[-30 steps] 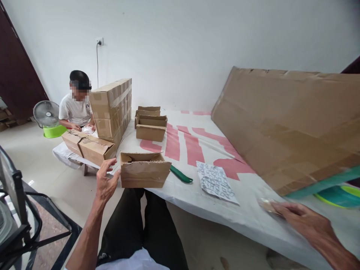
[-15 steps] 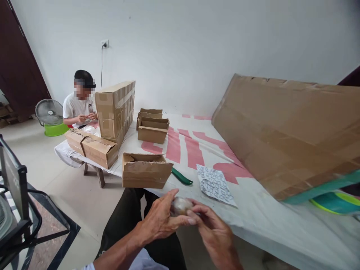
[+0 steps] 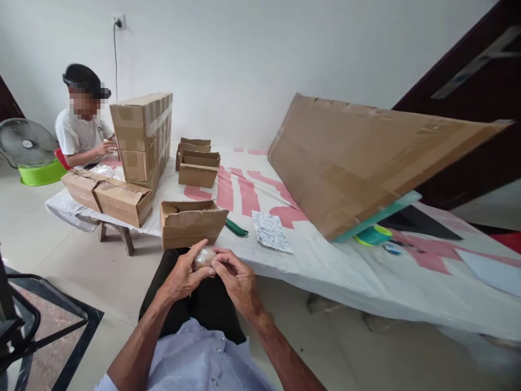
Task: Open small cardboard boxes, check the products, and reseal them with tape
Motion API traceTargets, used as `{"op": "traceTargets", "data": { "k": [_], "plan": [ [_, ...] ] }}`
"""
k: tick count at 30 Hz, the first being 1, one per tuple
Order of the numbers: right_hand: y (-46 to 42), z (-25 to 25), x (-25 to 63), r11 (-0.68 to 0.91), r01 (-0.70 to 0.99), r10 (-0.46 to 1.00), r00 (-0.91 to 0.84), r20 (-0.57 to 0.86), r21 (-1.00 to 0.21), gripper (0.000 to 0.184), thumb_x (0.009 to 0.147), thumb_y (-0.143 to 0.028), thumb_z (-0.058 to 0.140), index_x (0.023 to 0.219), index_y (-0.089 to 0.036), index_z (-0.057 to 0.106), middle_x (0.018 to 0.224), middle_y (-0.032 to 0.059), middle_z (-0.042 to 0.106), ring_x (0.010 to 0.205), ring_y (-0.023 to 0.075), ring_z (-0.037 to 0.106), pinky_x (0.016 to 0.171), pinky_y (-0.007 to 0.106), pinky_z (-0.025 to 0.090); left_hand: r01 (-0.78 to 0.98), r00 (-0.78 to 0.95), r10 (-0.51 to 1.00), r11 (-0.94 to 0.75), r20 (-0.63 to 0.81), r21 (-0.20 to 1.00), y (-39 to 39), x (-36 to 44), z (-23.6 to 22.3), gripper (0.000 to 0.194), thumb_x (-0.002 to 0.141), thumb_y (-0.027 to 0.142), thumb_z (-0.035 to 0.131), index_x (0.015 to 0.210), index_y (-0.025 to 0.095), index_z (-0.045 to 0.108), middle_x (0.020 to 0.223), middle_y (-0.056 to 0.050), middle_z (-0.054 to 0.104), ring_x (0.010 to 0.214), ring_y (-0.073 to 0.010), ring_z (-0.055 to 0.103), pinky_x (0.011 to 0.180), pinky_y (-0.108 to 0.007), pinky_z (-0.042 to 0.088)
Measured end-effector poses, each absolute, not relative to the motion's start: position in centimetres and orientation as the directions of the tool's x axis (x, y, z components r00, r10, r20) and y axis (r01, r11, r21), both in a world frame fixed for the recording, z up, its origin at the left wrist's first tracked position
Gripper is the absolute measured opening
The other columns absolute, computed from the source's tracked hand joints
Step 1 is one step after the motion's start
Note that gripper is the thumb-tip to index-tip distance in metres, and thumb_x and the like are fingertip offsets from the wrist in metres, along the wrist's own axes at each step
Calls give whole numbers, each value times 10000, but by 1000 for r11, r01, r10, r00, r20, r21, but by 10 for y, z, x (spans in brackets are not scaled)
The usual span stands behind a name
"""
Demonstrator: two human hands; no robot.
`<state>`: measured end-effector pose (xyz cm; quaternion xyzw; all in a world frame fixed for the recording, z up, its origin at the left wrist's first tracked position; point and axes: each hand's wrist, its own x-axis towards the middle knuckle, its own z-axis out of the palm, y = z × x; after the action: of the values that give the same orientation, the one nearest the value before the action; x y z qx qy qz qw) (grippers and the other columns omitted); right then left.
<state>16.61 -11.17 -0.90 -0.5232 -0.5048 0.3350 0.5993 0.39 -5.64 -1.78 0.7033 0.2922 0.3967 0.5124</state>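
Note:
Between my two hands, over my lap, is a small round object wrapped in clear, shiny plastic (image 3: 204,257); its contents cannot be made out. My left hand (image 3: 184,275) closes around its left side, thumb below it. The fingertips of my right hand (image 3: 239,279) pinch it from the right. Just beyond, an open cardboard box (image 3: 193,227) stands at the table's front edge. A slim dark-green curved thing, like a handle (image 3: 236,228), lies beside that box. To its right rests a sheet of printed paper (image 3: 271,232).
Smaller open boxes (image 3: 198,169) stand farther back on the cloth-covered table (image 3: 325,282). Stacked cartons (image 3: 140,138) and a long carton (image 3: 108,196) are at left, near a seated person (image 3: 83,122). A large cardboard sheet (image 3: 358,157) leans at right, by a tape roll (image 3: 373,235).
The view has swung right and downward, showing more of the table's right end and my shirt. My hands still hold the wrapped object. The seated person's hand is now partly behind the cartons.

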Motion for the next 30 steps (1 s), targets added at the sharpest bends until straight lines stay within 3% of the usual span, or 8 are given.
{"op": "traceTargets", "data": {
  "k": [6,11,17,21,26,28,30],
  "plan": [
    [-105,-4,151,226,5,944,246,220,-974,296,830,-491,790,811,-225,660,1142,87,744,1015,238,706,891,359,599,53,503,815,-362,288,931,-56,-13,-7,692,931,416,723,1552,183,523,1299,-123,722,931,-209,677,878,-336,572],
    [-98,-5,148,134,-163,978,183,104,-977,436,719,-476,890,892,-252,559,1075,45,755,928,218,709,853,364,608,17,511,799,-378,317,926,-56,-22,-6,654,920,353,716,1529,191,539,1318,-117,714,990,-208,686,901,-318,570],
    [-96,-3,152,93,-131,989,123,77,-987,373,744,-461,860,1010,-241,719,968,20,755,896,210,703,874,351,586,28,543,784,-374,299,927,-48,-31,-11,639,886,326,756,1493,233,578,1283,-94,719,1034,-230,693,914,-329,577],
    [-99,-13,158,145,-82,979,159,130,-986,351,777,-483,836,1013,-233,768,959,22,777,869,205,711,868,352,585,63,566,783,-355,259,933,-36,-21,-16,601,884,430,780,1428,222,631,1249,-98,742,1001,-243,715,878,-335,597],
    [-91,-34,203,182,-36,922,353,158,-983,413,765,-560,832,976,-210,774,910,32,785,804,195,700,805,333,587,163,637,742,-394,209,904,-34,5,-17,670,919,514,724,1497,213,566,1067,-80,804,791,-208,730,767,-343,612],
    [-85,-35,248,177,61,830,527,182,-982,464,748,-594,811,981,-194,771,923,48,787,789,194,685,774,328,581,152,554,774,-456,306,877,-34,6,-16,603,926,494,711,1450,218,592,1009,-66,799,712,-178,703,698,-316,599],
    [-80,-32,305,89,211,692,690,213,-973,507,718,-624,767,944,-171,769,916,71,789,778,204,666,736,333,571,158,352,814,-538,462,828,-31,0,-13,492,906,452,738,1330,216,653,979,-52,769,701,-156,675,683,-294,588]
  ]
}}
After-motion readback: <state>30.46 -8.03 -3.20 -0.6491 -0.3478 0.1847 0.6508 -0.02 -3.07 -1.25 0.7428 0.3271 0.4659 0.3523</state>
